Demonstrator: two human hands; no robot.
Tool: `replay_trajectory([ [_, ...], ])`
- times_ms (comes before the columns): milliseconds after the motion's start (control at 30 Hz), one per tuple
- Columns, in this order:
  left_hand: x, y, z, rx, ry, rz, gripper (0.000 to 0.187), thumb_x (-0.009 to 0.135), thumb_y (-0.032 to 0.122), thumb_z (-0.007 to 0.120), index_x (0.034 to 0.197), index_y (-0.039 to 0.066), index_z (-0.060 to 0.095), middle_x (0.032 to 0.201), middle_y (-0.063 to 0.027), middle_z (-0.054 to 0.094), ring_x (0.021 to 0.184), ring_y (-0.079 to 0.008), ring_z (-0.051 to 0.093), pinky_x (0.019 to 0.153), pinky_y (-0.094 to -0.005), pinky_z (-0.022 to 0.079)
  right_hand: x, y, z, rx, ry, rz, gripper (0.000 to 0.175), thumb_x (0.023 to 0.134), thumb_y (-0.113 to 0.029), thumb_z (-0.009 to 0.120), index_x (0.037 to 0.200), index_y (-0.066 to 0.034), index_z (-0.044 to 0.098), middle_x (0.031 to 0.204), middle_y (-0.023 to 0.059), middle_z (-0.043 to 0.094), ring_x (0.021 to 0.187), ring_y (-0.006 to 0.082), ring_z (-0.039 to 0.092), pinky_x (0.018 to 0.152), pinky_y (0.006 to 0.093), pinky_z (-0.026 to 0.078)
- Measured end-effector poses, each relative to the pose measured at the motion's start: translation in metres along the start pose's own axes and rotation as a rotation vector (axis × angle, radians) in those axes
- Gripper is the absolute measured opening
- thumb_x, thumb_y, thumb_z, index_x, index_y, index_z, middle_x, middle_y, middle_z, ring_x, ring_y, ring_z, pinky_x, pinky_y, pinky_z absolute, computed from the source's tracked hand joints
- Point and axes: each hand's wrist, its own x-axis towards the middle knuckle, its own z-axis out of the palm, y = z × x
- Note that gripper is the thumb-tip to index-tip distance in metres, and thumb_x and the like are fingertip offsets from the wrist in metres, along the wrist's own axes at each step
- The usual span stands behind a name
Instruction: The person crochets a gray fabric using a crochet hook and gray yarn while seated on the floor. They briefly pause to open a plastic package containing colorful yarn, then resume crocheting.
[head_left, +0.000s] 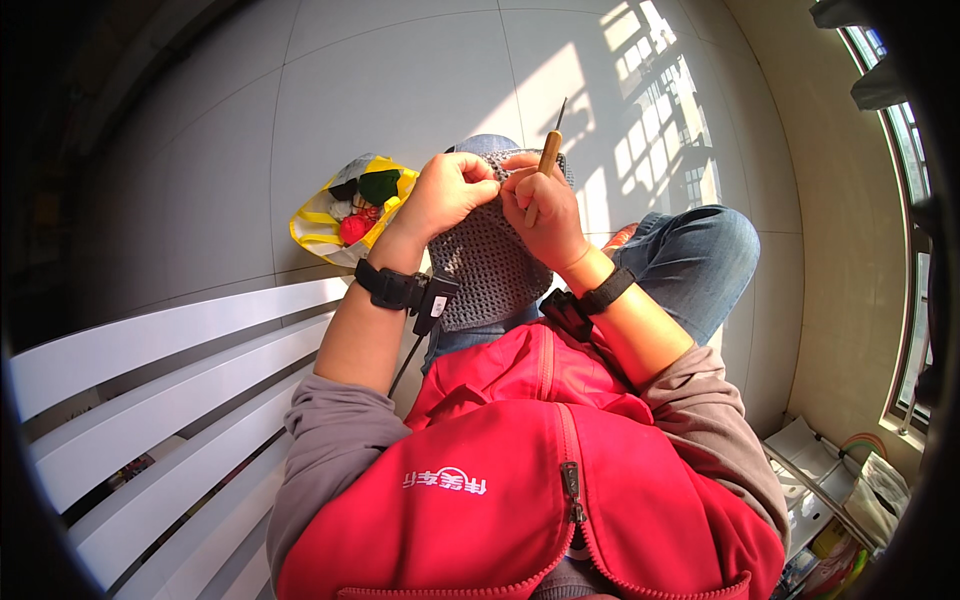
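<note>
A grey crocheted piece with an open mesh (491, 262) hangs over my lap, below both hands. My left hand (454, 191) pinches at its upper part, thumb and forefinger closed together; what lies between the fingertips is too small to tell. Close beside it, fingertips almost touching, my right hand (544, 210) holds a crochet hook with a wooden handle (550, 154) between its fingers. The hook's thin metal shaft points up and away from the mesh. My right fingertips are also pinched at the edge of the work.
A yellow-trimmed bag (315, 229) holding balls of yarn (356, 227) in red, white and dark colours stands on the tiled floor at left. White bench slats (180, 322) run along the left. A metal rack (806, 480) with assorted items is at lower right, below a window.
</note>
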Motion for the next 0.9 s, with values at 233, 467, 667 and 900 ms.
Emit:
replay_trajectory([
  [233,-0.002,-0.001,0.000,0.047,0.006,0.030,0.011,0.076,0.008,0.071,0.079,-0.002,0.067,0.075,-0.0042,0.066,0.071,-0.0096,0.058,0.065,-0.0264,0.048,0.003,0.002,0.000,0.028,-0.010,-0.056,0.032,0.073,0.012,0.066,0.076,-0.0070,0.040,0.077,0.0079,0.057,0.080,0.0271,0.064,0.068,0.0326,0.051],
  [467,-0.013,-0.005,0.012,0.155,0.197,0.281,0.007,0.074,0.007,0.072,0.078,0.002,0.068,0.075,-0.0048,0.063,0.066,-0.0136,0.058,0.061,-0.0272,0.048,-0.006,-0.004,0.001,0.158,0.005,0.268,0.032,0.075,0.012,0.065,0.080,-0.0051,0.038,0.082,0.0099,0.061,0.079,0.0224,0.064,0.068,0.0287,0.050],
  [667,-0.017,-0.003,0.012,0.226,0.231,0.454,0.006,0.075,0.003,0.073,0.079,0.004,0.069,0.077,-0.0045,0.064,0.066,-0.0140,0.059,0.059,-0.0273,0.047,-0.008,-0.001,0.000,0.336,0.015,0.419,0.035,0.076,0.014,0.062,0.085,-0.0069,0.035,0.083,0.0094,0.061,0.085,0.0202,0.062,0.076,0.0292,0.049],
  [900,-0.014,-0.005,0.008,0.252,0.170,0.551,0.008,0.075,0.001,0.072,0.082,0.002,0.070,0.080,-0.0063,0.066,0.071,-0.0189,0.063,0.064,-0.0299,0.050,-0.010,0.001,0.001,0.460,0.008,0.522,0.036,0.079,0.015,0.061,0.087,-0.0077,0.034,0.085,0.0083,0.061,0.085,0.0164,0.060,0.078,0.0272,0.048],
])
